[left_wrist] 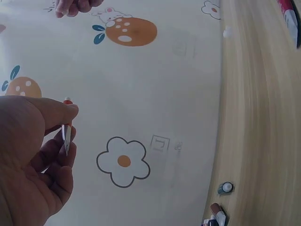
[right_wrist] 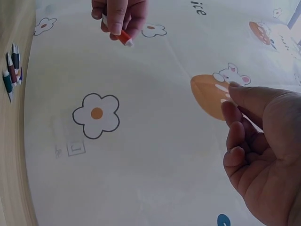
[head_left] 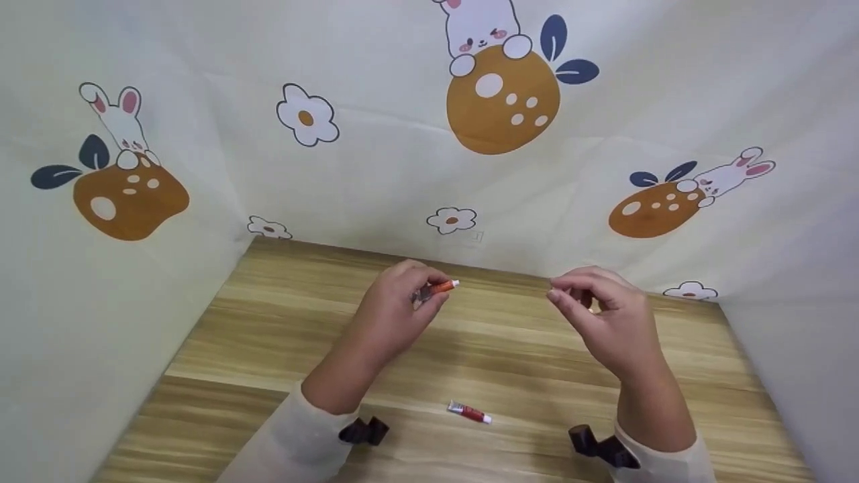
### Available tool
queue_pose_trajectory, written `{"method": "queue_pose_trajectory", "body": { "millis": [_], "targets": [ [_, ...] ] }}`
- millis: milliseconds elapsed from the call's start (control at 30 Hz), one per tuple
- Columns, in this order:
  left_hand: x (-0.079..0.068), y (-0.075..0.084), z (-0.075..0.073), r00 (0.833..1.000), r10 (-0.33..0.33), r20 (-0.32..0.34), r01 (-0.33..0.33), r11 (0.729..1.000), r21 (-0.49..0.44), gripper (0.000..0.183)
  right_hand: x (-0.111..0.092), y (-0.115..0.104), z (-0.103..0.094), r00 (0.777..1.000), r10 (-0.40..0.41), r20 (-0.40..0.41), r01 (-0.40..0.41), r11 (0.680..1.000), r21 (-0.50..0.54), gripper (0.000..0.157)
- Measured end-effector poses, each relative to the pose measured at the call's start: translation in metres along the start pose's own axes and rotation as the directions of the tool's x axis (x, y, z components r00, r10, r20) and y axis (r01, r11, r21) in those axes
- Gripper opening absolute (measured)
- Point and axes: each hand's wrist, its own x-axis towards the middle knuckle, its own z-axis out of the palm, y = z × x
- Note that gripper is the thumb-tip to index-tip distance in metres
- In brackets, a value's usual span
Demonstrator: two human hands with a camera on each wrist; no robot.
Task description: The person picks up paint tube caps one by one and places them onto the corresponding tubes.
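While the left hand (head_left: pixel 396 312) pinches an orange tube (head_left: pixel 443 287) above the far part of the wooden table (head_left: pixel 510 349), the right hand (head_left: pixel 621 315) hangs well apart at right, thumb and forefinger close together; whether they hold anything, I cannot tell. Nearer, a red tube (head_left: pixel 471 412) lies on the table.

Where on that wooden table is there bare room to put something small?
The wooden table looks bare between the left hand and right hand, behind the red tube. Another free patch runs from the left hand to the left sheet. It's crowded near the back sheet, where a tube cluster lies.
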Motion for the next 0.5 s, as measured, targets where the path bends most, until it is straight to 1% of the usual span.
{"method": "queue_pose_trajectory", "body": {
  "millis": [100,200,300,367,500],
  "targets": [
    [-0.004,0.007,-0.002,0.997,0.060,-0.041,-0.060,0.998,0.009,0.015,0.000,-0.006,-0.002,1.000,-0.021,-0.001,0.021,1.000,0.020,0.023],
    [-0.008,0.016,-0.004,0.991,0.115,-0.075,-0.114,0.993,0.017,0.016,-0.001,-0.012,-0.004,0.998,-0.058,-0.008,0.058,0.997,0.045,0.026],
    [-0.014,0.025,-0.006,0.985,0.148,-0.087,-0.147,0.989,0.011,0.017,-0.003,-0.018,-0.005,0.997,-0.077,-0.029,0.079,0.996,0.051,0.027],
    [-0.017,0.030,-0.008,0.982,0.170,-0.089,-0.170,0.985,0.009,0.017,-0.005,-0.022,-0.005,0.997,-0.074,-0.038,0.076,0.996,0.049,0.027],
    [-0.022,0.039,-0.010,0.969,0.227,-0.095,-0.226,0.974,0.021,0.016,-0.007,-0.030,-0.006,0.995,-0.086,-0.044,0.089,0.995,0.052,0.027]
  ]
}}
